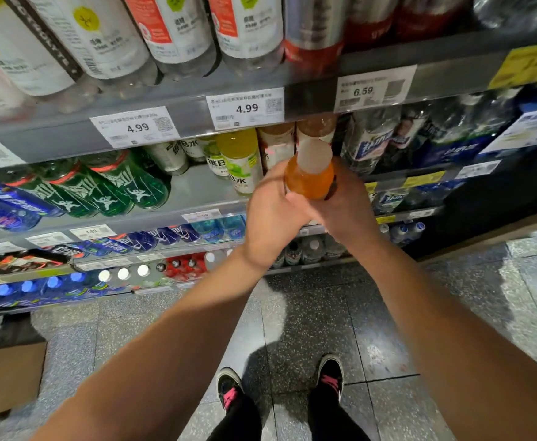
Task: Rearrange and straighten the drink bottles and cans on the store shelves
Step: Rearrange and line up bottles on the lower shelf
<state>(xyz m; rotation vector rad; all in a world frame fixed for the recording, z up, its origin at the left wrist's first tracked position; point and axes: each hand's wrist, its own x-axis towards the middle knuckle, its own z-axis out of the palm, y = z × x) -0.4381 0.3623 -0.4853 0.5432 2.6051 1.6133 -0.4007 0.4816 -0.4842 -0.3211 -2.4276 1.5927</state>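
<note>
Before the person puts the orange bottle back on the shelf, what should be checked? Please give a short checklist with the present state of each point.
1. Both hands hold the orange bottle: ok; left hand and right hand wrap it.
2. White cap on: ok.
3. Label facing front: cannot tell, hands cover it.
4. Free place on the shelf: ok, bare shelf left of the yellow bottle.
5. Matching bottles behind: ok, similar colour.
6. Grip firm: cannot tell.
</note>
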